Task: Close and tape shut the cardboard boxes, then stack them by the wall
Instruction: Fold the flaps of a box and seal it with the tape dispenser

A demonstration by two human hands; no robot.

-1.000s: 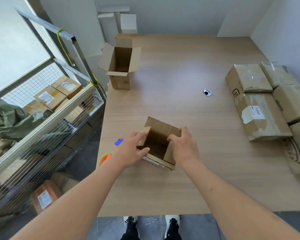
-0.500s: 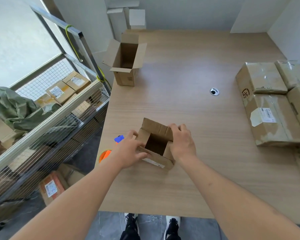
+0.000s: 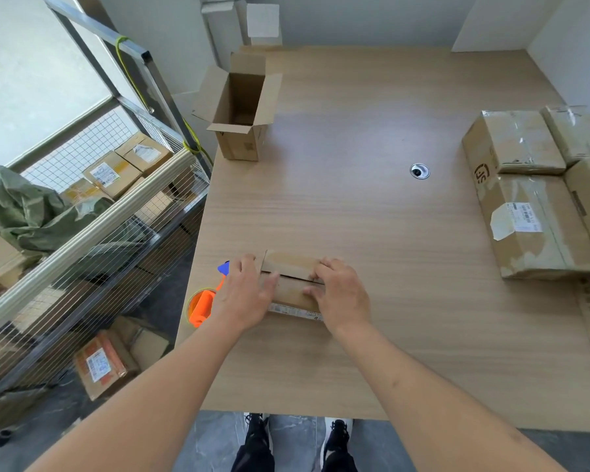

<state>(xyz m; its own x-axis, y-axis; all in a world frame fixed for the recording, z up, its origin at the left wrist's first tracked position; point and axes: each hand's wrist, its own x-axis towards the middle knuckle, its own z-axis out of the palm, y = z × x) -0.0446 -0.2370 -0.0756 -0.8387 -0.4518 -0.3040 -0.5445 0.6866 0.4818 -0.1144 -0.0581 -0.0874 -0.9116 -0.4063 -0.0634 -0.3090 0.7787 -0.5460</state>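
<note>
Fingertips (image 3: 274, 280) of the left hand (image 3: 244, 296) lie fairly straight and close together on the top flaps of the small box (image 3: 292, 284), just left of the middle, while the right hand (image 3: 341, 294) lays its fingers, lightly bent, over the flaps' right end. Neither pinches anything; both press down. The box sits on the table (image 3: 372, 233) near its front edge, directly before the person, its two long flaps meeting along a dark seam that still shows a thin gap. To do this step well, I judge, the flaps should be pushed flat until the seam closes evenly, then one hand should keep them pinned while the other takes the tape gun (image 3: 201, 306), which lies just left of the left hand at the table's edge. Both wrists bend slightly down, forearms converging from the lower corners. An open box (image 3: 239, 110) waits far back; taped boxes (image 3: 539, 199) lie along the right wall.
</note>
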